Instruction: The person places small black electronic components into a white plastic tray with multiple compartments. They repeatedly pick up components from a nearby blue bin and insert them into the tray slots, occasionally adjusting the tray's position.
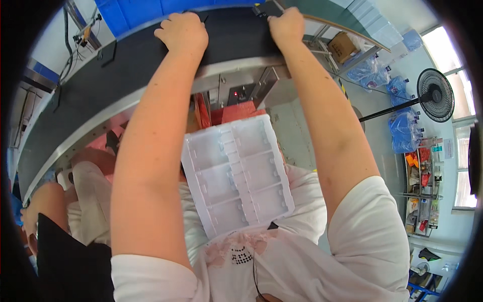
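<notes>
Both arms reach far forward over a black conveyor belt. My left hand rests at the belt's far side with its fingers curled down; a thin dark edge shows beside it, but what the fingers hold is hidden. At the belt's right end my right hand is closed, its fingertips by a small black part with a yellow bit on it. Whether the fingers grip that part is not clear. On my lap lies a translucent white plastic tray with several rectangular compartments, tilted slightly.
Flat dark pieces lie on the belt to the left. A blue bin stands behind it. Another person's arm shows at lower left. On the right are a black standing fan, wrapped water bottles and a loaded shelf.
</notes>
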Demonstrator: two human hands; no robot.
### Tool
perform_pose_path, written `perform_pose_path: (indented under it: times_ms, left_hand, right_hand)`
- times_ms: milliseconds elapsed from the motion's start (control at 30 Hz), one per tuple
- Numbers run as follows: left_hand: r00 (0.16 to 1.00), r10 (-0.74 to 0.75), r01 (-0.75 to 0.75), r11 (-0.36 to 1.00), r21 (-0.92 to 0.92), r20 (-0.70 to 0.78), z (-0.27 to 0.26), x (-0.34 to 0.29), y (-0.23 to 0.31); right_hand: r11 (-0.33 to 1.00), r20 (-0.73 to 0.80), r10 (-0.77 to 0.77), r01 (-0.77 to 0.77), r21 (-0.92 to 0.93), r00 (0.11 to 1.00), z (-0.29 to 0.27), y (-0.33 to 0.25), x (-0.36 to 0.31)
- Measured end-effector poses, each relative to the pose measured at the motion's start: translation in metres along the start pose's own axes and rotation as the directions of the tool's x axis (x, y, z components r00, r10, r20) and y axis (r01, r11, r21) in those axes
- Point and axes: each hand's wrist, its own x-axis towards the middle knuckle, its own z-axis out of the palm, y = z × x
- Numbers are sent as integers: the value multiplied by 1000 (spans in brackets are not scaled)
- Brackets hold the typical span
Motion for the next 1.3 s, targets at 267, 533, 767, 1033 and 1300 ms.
perform_pose_path:
  times_ms: [267, 533, 767, 1033, 1300]
  left_hand:
    - [992, -93, -37, 454, -890, -89, -76, -117, -59]
    - [874, 255, 253, 488, -836, 414, -12, -212, -86]
    - [902, 356, -172, 816, -552, 245, 37, -276, -82]
    - [910, 337, -195, 863, -466, 242, 25, -321, -65]
    - [796, 75, -469, 703, -535, -600, -51, -116, -82]
  right_hand:
    - [590, 435, -388, -144, 794, 813, -161, -19, -111]
    - [886, 825, -457, 82, 457, 333, -74, 60, -214]
    - [897, 609, -435, 261, 356, 664, -96, 65, -287]
    - [845, 431, -514, 352, 402, 741, -109, 58, -301]
    - [618, -348, -618, 709, 338, 705, -76, -67, -94]
